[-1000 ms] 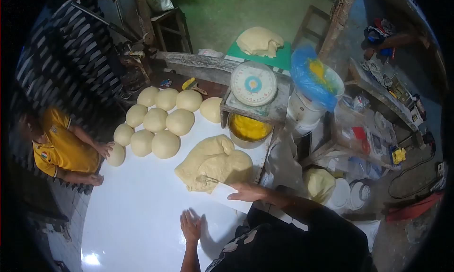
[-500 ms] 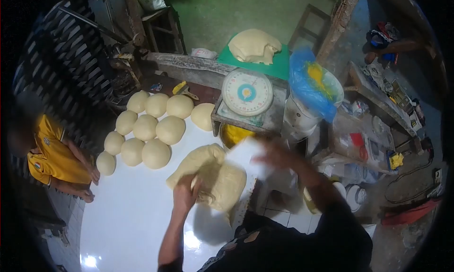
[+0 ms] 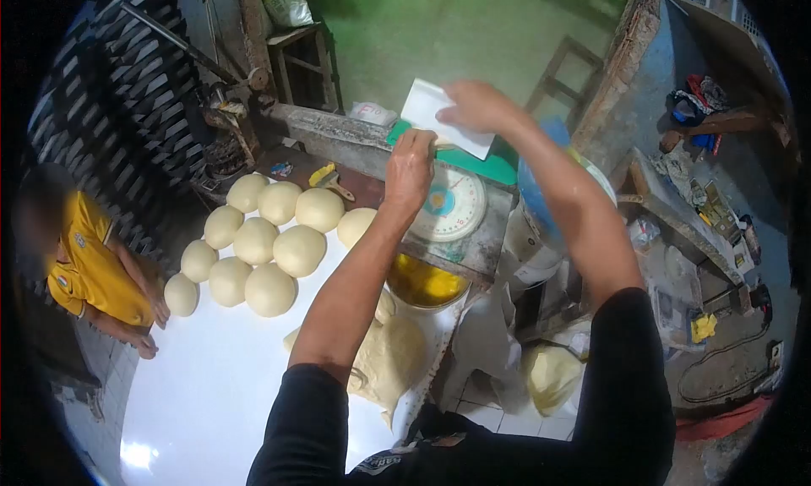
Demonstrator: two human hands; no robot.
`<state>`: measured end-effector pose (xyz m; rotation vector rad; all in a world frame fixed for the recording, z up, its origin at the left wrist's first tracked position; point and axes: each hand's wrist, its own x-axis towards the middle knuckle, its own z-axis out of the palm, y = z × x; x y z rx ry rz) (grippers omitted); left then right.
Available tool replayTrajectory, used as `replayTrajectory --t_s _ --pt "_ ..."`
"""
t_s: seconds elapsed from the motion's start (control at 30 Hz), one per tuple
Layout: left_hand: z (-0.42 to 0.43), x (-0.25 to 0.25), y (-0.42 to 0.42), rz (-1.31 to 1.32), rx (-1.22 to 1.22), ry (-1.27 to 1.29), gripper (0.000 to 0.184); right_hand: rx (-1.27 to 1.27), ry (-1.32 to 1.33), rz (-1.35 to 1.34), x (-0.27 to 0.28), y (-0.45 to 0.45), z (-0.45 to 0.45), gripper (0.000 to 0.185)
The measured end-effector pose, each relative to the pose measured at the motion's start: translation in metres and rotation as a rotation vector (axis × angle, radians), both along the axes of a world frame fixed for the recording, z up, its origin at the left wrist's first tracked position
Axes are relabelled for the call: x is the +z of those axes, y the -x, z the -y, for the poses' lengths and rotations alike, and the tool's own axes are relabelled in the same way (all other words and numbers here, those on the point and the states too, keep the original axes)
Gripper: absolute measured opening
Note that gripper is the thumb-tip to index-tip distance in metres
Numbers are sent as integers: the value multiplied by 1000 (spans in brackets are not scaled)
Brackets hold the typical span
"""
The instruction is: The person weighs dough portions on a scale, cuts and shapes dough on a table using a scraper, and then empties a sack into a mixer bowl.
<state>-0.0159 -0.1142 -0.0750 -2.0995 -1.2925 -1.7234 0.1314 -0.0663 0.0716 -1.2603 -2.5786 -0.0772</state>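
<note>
In my right hand [image 3: 477, 106] is a flat white dough scraper [image 3: 439, 118], held tilted over the green tray [image 3: 479, 166] of the scale [image 3: 456, 203]. My left hand [image 3: 410, 169] is at the tray's near left edge, its fingers closed at a pale sliver of dough [image 3: 443, 142]. Scraper and hands hide most of the dough on the tray. Below my forearms, a large slack piece of dough [image 3: 390, 359] lies on the white table [image 3: 203, 384], partly covered by my left arm. Several round dough balls [image 3: 253, 241] sit in rows at the table's far side.
A metal bowl with yellow contents [image 3: 427, 283] stands under the scale's stand. Beyond the dough balls lies a yellow brush [image 3: 329, 180]. A bucket with blue plastic [image 3: 541, 194] is right of the scale. A person in a yellow shirt [image 3: 97, 249] stands at the table's left edge.
Both hands have moved up and away from the large dough on the table to the green tray. The scraper has travelled with my right hand. The view has shifted slightly.
</note>
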Motion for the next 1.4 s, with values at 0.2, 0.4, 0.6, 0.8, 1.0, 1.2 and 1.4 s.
replayTrajectory --t_s 0.2,0.4,0.6,0.8,1.0,1.2,1.4 --pt "29 15 16 254 -343 209 11 -41 13 157 -13 20 17 43" --pt "192 17 82 594 -258 141 12 -191 132 -817 -20 -33 95 40" --pt "435 -261 147 -414 316 744 41 -204 519 -1048 -128 -76 248 43" --pt "430 -181 186 -29 352 592 23 -168 705 -1022 -165 -86 304 48" --pt "319 -40 179 192 31 515 26 -221 555 -1079 -88 -116 224 50" --pt "174 81 101 641 -578 574 62 -391 291 -911 -29 -161 48 51" --pt "48 77 56 1029 -884 908 110 -438 364 -682 -80 -196 -147 37"
